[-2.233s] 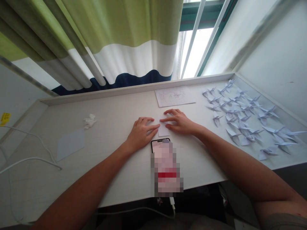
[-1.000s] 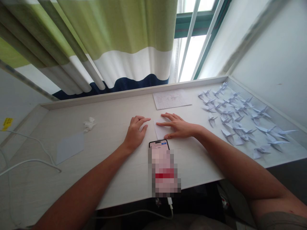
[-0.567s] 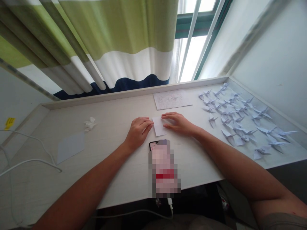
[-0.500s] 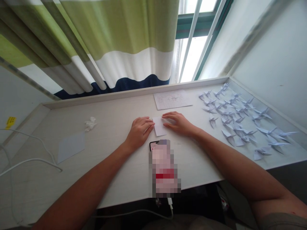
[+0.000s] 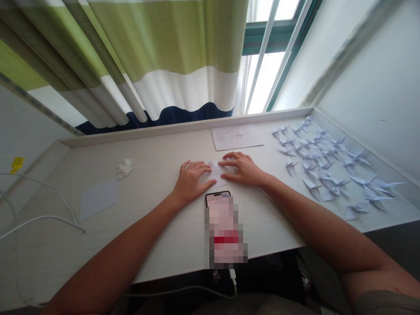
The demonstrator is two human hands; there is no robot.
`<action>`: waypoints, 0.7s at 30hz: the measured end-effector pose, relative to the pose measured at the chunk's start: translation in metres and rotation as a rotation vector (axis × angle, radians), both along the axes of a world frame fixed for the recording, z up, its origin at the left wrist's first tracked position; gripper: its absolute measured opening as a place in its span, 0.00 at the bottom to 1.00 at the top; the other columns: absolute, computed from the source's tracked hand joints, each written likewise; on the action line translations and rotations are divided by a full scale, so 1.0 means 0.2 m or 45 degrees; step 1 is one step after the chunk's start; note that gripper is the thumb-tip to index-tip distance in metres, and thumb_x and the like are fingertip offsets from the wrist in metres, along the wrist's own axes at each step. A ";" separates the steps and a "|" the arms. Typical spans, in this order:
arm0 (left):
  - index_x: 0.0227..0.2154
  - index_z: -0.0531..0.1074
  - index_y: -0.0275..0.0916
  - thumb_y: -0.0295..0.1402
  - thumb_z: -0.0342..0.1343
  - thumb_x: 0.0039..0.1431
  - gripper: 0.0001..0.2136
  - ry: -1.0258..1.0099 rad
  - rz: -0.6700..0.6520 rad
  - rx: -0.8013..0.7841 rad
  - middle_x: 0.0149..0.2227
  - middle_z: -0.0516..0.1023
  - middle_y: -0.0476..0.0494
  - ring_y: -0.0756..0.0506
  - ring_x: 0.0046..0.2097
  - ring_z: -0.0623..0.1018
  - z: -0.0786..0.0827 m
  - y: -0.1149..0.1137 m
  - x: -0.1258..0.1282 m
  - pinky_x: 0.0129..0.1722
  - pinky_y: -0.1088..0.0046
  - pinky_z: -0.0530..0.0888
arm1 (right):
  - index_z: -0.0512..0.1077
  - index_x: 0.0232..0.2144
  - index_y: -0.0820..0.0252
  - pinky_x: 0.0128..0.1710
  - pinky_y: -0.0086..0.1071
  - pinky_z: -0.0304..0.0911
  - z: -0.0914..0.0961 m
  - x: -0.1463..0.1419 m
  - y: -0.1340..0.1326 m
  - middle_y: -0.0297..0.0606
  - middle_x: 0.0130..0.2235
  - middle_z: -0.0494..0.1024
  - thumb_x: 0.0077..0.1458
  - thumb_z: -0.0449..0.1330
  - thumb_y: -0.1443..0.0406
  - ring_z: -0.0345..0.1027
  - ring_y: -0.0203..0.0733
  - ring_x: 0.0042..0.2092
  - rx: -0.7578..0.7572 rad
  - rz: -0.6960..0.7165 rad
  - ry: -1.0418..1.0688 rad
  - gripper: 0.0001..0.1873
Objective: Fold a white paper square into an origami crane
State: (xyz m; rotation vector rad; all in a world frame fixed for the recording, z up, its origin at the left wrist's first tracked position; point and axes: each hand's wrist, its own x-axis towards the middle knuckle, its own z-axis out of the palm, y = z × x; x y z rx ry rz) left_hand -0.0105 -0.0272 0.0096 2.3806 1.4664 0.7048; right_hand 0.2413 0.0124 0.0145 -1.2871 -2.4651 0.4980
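A small white piece of paper point(image 5: 216, 173) lies on the table between my two hands. My left hand point(image 5: 193, 180) rests at its left side, with the fingertips at the edge and the thumb spread towards the lower corner. On the other side, the fingers of my right hand point(image 5: 241, 169) reach over the upper right edge, and the thumb is apart near the right edge. Both hands are open, palms down. Whether the paper is folded in layers I cannot tell. Just below it lies a phone point(image 5: 218, 195), its screen mostly blurred out.
Several white folded paper cranes point(image 5: 328, 153) cover the right of the table. A written sheet point(image 5: 238, 138) lies behind my hands. To the left are a crumpled tissue point(image 5: 125, 169), a blank paper sheet point(image 5: 98, 199) and a white cable point(image 5: 46, 217). A raised rim point(image 5: 183, 127) borders the back.
My left thumb has spread away from its fingers towards the paper's lower corner. My right fingertips have shifted slightly left, farther over the paper. The view has tilted a little.
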 end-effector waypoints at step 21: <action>0.46 0.82 0.41 0.35 0.63 0.64 0.10 -0.122 0.235 -0.023 0.55 0.84 0.40 0.34 0.63 0.77 -0.01 0.02 -0.01 0.67 0.49 0.64 | 0.80 0.53 0.56 0.62 0.57 0.62 -0.08 -0.06 0.03 0.49 0.56 0.76 0.65 0.63 0.53 0.68 0.61 0.59 0.178 -0.078 0.118 0.20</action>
